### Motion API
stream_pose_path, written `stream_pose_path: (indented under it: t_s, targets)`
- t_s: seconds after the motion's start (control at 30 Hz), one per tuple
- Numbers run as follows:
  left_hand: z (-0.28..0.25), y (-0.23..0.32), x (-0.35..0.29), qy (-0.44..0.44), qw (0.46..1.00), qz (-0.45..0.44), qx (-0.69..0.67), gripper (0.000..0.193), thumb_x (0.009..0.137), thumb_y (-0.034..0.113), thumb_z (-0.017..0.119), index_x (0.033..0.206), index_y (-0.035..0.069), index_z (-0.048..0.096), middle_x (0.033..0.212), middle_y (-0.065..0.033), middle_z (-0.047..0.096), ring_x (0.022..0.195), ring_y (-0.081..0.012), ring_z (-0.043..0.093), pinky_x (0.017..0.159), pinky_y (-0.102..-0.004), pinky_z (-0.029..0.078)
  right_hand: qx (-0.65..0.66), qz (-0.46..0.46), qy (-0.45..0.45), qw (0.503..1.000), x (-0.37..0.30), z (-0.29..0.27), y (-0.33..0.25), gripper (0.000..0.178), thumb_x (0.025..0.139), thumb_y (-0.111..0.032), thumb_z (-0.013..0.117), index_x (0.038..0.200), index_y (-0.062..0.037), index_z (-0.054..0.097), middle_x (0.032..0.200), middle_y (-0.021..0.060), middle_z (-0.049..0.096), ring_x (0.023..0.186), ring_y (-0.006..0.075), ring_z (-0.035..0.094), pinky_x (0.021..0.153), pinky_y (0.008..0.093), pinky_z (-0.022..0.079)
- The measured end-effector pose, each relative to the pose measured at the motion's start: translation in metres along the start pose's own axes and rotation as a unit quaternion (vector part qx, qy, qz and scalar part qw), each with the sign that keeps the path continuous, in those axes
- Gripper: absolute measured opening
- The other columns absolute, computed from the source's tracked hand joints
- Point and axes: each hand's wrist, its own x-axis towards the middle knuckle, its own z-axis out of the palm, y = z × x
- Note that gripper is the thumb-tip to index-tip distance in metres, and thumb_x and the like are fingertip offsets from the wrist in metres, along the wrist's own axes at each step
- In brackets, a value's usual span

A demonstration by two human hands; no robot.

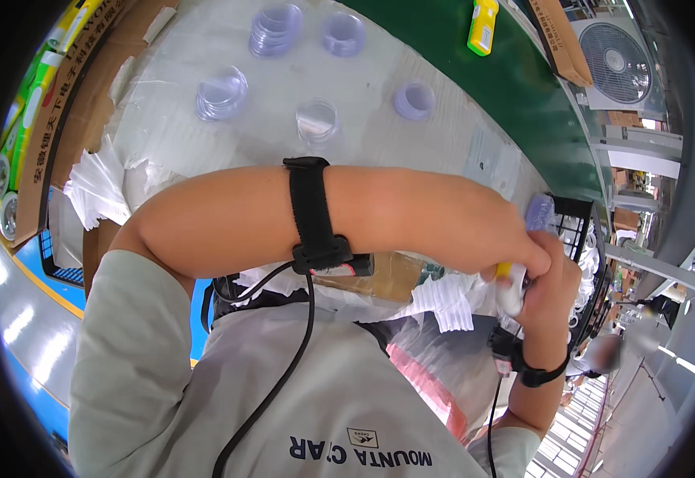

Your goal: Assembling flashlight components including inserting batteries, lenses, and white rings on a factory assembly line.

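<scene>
My left arm reaches across the table to the right, and my left hand [524,253] meets my right hand [553,287] there. Between them is a small white piece with a yellow part [510,291]. The fingers of both hands are closed about it, though their tips are partly hidden. Just beyond my hands stands a stack of clear plastic rings [540,211]. Crumpled white wrapping [443,301] lies to the left of the held piece.
Several stacks of clear rings [276,30] stand on the plastic-covered table [180,143]. A cardboard box [53,119] with yellow-green lamps is at left. A yellow-green lamp [483,28] lies on the green surface. At right is a black crate [574,219] with white parts; beyond, a fan [614,64].
</scene>
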Motion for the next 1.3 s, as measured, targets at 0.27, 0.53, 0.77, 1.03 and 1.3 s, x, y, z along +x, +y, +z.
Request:
stream_pose_path:
  t_s: [0.27,0.53,0.77,1.03,1.3]
  targets:
    - [0.012,-0.003,0.001,0.076,0.996,0.009,0.054,0.022,0.081,0.017,0.061,0.102,0.015,0.054,0.082,-0.0132,0.056,0.075,-0.0319,0.061,0.062,-0.0410,0.048,0.004,-0.081,0.043,0.996,0.005,0.000,-0.001,0.044,0.077,-0.044,0.065,0.094,-0.0052,0.055,0.064,0.0060,0.056,0.049,0.0224,0.055,0.046,0.0310,0.043]
    - [0.022,0.022,0.013,0.138,0.990,0.011,0.016,0.054,0.072,0.022,0.073,0.119,0.014,0.048,0.102,-0.0133,0.058,0.086,-0.0317,0.062,0.073,-0.0395,0.049,0.140,0.034,0.188,0.972,-0.033,0.007,0.017,0.051,0.078,-0.054,0.060,0.089,-0.0042,0.055,0.065,0.0110,0.054,0.052,0.0263,0.054,0.046,0.0338,0.042]
    - [0.006,0.070,0.014,-0.195,0.950,-0.197,-0.145,0.061,0.068,0.026,0.076,0.119,0.007,0.048,0.097,-0.0145,0.065,0.088,-0.0297,0.064,0.073,-0.0387,0.049,0.242,-0.140,0.276,0.919,-0.051,-0.013,0.006,0.070,0.075,-0.073,0.046,0.083,-0.0049,0.056,0.065,0.0092,0.054,0.051,0.0251,0.053,0.046,0.0346,0.038]
    - [0.027,0.089,0.013,0.005,0.921,-0.213,0.325,0.052,0.065,0.022,0.073,0.107,0.005,0.050,0.076,-0.0135,0.060,0.064,-0.0328,0.062,0.056,-0.0410,0.049,0.362,0.146,0.273,0.879,-0.063,0.008,-0.008,0.068,0.088,-0.063,0.037,0.108,0.0002,0.049,0.073,0.0099,0.057,0.059,0.0186,0.058,0.052,0.0284,0.043]
    - [0.026,0.094,0.034,0.030,0.808,-0.148,0.570,0.054,0.067,0.024,0.073,0.112,0.007,0.049,0.077,-0.0101,0.052,0.067,-0.0272,0.060,0.055,-0.0383,0.048,0.567,0.111,0.336,0.744,-0.074,0.050,0.006,0.057,0.092,-0.043,0.047,0.129,-0.0008,0.037,0.095,0.0059,0.049,0.079,0.0123,0.047,0.070,0.0248,0.040]
